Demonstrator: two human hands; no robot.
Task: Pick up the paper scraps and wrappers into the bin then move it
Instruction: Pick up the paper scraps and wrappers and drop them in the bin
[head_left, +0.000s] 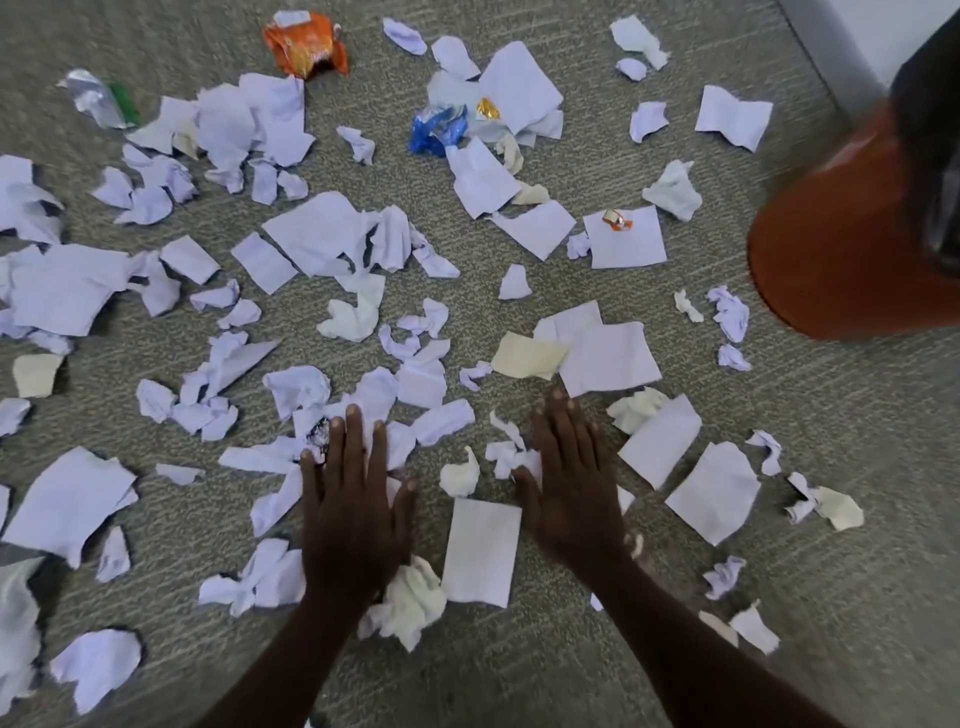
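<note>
Grey-green carpet (519, 675) fills the frame, littered almost edge to edge with white paper scraps (311, 234) and a few wrappers — an orange one (306, 47) at upper centre, a blue one (436, 130) right of it, a silver-green one (98, 98) at upper left. At lower centre, 2 hands lie flat with straight, spread fingers, holding nothing: the left hand (350, 514) over crumpled scraps, the right hand (571, 499) just beside a flat white sheet (480, 551). An orange bin (831, 234) sits at the right edge, its inside hidden. Judging by the spread, the task looks barely begun — nearly all gathering remains, and so does moving the bin.
</note>
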